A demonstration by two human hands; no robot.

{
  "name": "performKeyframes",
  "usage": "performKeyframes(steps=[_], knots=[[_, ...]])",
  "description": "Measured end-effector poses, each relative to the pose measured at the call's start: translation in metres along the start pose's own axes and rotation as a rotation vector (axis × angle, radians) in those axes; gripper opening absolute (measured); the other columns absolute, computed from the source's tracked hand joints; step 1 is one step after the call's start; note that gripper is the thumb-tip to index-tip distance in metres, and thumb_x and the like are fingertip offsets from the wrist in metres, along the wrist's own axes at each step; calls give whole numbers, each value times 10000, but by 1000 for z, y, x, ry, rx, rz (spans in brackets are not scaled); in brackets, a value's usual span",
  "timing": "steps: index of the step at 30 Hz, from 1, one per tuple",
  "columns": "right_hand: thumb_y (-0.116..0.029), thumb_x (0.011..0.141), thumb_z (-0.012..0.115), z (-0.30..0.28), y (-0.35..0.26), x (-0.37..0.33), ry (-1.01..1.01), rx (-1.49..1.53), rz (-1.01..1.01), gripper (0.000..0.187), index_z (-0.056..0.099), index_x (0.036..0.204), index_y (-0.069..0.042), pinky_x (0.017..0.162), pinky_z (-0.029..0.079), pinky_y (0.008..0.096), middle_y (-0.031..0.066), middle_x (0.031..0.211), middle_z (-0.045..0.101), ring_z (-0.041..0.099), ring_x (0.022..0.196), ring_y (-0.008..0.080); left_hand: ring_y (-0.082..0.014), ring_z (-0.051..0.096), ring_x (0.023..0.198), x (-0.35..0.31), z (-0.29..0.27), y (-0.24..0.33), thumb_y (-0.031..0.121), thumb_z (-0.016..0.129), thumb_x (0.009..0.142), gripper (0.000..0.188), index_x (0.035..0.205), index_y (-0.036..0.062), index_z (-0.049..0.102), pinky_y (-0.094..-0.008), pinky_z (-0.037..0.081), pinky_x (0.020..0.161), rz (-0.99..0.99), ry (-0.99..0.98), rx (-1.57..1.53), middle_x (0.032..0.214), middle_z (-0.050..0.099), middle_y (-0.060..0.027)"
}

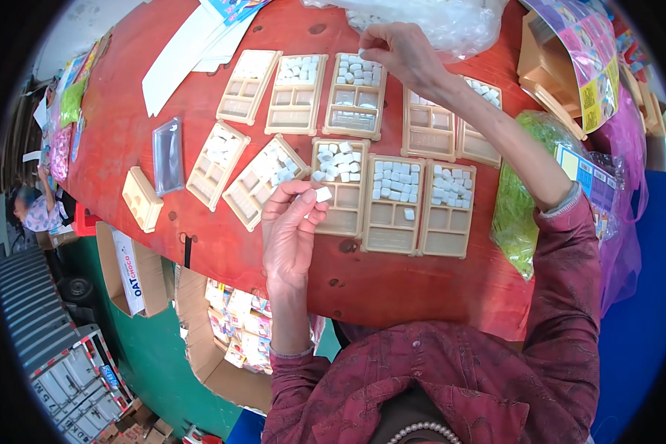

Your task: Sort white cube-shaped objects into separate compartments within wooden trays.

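Observation:
A small white cube [323, 194] is pinched between the thumb and fingertips of my left hand [290, 222], over the near edge of the trays. My right hand [401, 53] reaches across to the far side, above a beige compartment tray [382, 111] holding many white cubes. Its fingers are pressed together; a speck of white shows at the tips, too small to name. Beneath my left hand lies a tilted tray [233, 198] with cubes in its upper compartment. Beside it, another tray [367, 235] has rows of cubes and one loose cube [409, 214] in a lower compartment.
A clear plastic bag [459, 29] lies at the far edge of the red table [414, 285]. At right are green netting [522, 214] and stacked beige trays [551, 63]. A transparent case [168, 155] lies at left. An open carton [207, 370] with colourful packs stands below the near edge.

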State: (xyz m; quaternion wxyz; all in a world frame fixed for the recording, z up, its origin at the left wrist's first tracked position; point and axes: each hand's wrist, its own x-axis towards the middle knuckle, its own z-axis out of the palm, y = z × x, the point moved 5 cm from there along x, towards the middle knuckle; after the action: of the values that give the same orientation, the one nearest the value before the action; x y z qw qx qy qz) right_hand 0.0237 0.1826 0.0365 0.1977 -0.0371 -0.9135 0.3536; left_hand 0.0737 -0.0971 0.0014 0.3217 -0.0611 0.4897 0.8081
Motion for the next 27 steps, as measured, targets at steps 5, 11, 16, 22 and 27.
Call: performKeyframes(steps=[5,11,16,22,27], knots=[[-22,785,641,19,8,4,-78,-139,-64,81,626,838,37,692,470,347,117,779,610,593,736,243,-128,621,719,1,-6,1,10,631,858,91,948,22,618,-217,508,641,17,24,-20,900,658,-81],[-30,783,613,32,13,-5,-110,-307,-184,61,630,808,23,732,448,389,128,815,580,579,819,314,-127,618,722,2,-13,-1,9,627,860,95,955,16,617,-216,503,640,19,30,-36,895,657,-81],[-38,806,587,32,12,-2,-177,-388,-47,77,645,833,5,742,457,397,129,862,610,578,857,325,-126,617,723,2,-11,-1,11,625,862,100,962,13,617,-214,503,642,11,31,-34,894,656,-79],[-233,932,524,25,-15,-14,-84,-268,-129,315,559,1149,-6,920,443,415,192,1163,572,541,1090,362,-123,615,721,1,-12,0,10,624,863,98,960,15,617,-212,500,647,16,34,-44,895,655,-78],[-383,942,481,55,-9,-45,-55,-552,-401,559,410,1271,64,1015,350,493,237,1315,441,395,1273,351,-122,616,723,3,-11,-2,10,624,863,93,956,16,616,-212,498,646,10,13,-43,896,654,-77]])
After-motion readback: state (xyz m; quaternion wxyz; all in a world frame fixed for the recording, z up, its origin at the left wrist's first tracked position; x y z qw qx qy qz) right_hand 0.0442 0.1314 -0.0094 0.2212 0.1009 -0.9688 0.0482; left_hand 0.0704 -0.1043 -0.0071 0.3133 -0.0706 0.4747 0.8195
